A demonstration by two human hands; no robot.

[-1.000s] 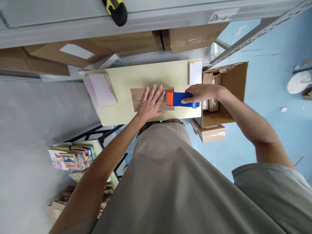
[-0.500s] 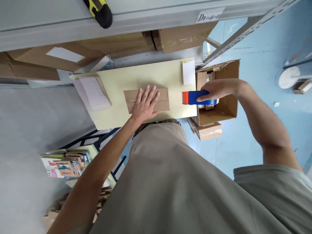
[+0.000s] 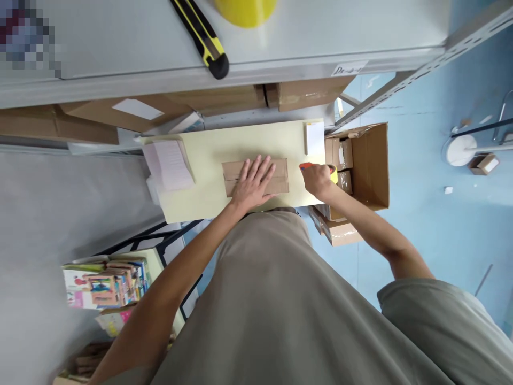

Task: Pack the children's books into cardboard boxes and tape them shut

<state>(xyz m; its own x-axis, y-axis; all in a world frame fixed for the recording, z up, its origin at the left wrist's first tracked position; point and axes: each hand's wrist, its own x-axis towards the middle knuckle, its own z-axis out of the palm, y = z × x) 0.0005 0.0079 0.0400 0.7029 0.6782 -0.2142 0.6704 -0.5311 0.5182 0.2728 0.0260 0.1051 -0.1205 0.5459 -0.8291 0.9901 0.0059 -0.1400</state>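
Observation:
A small flat cardboard box (image 3: 280, 176) lies on the pale yellow table (image 3: 208, 206) in front of me. My left hand (image 3: 252, 187) rests flat on top of it with the fingers spread. My right hand (image 3: 317, 181) is wrapped round a tape dispenser (image 3: 305, 166) at the table's right end. Most of the dispenser is hidden behind that hand; its orange front and a bit of the yellow roll show. A gap separates the dispenser from the cardboard box.
White paper sheets (image 3: 170, 164) lie on the table's left end, a small white box (image 3: 315, 138) at its back right. An open carton (image 3: 371, 166) with small parcels stands to the right. The shelf above holds a utility knife (image 3: 204, 40) and a yellow round object (image 3: 247, 9).
My right hand has moved left with the tape dispenser, from over the open carton to the table's right end, and has turned. My left hand stays on the cardboard box. The view has shifted.

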